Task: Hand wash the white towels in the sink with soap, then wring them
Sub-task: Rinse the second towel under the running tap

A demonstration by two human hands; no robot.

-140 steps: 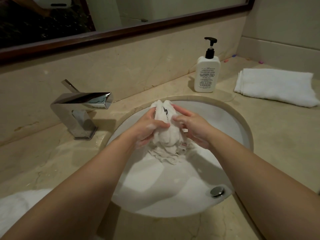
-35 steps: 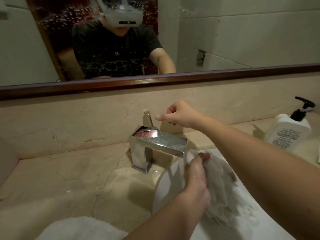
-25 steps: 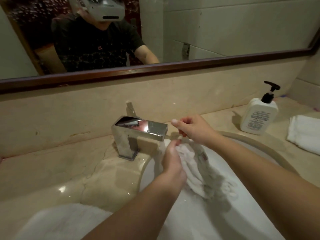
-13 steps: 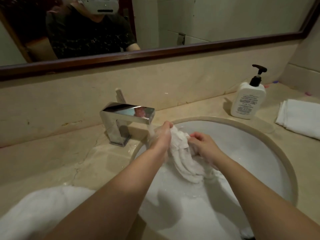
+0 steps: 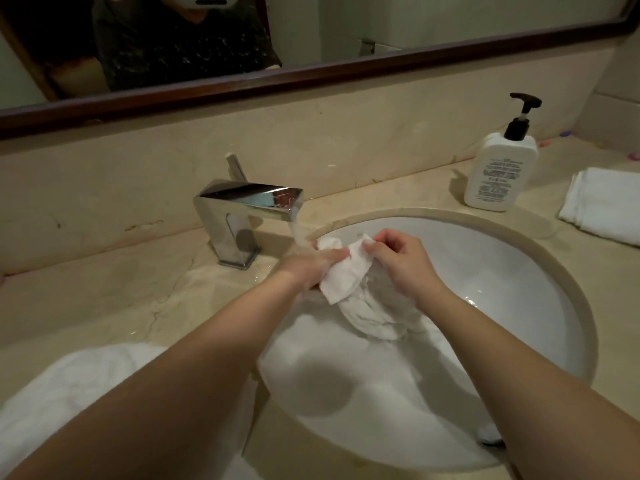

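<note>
A wet white towel (image 5: pixel 349 285) hangs bunched over the round white sink (image 5: pixel 519 271), its upper end under the stream of water running from the chrome faucet (image 5: pixel 249 202). My left hand (image 5: pixel 311 266) grips the towel from the left, just below the spout. My right hand (image 5: pixel 401 258) pinches the towel's upper edge from the right. A white soap pump bottle (image 5: pixel 498 171) with a black pump stands on the counter at the back right.
A folded white towel (image 5: pixel 609 206) lies on the beige counter at the far right. Another white towel (image 5: pixel 86 403) lies bunched on the counter at the lower left. A dark-framed mirror (image 5: pixel 311 74) runs along the wall. The drain (image 5: pixel 490 436) sits at the sink's near side.
My right hand came back from the faucet lever to the towel, and water now runs onto it. Both hands have shifted their hold, with a flat corner now spread between them.
</note>
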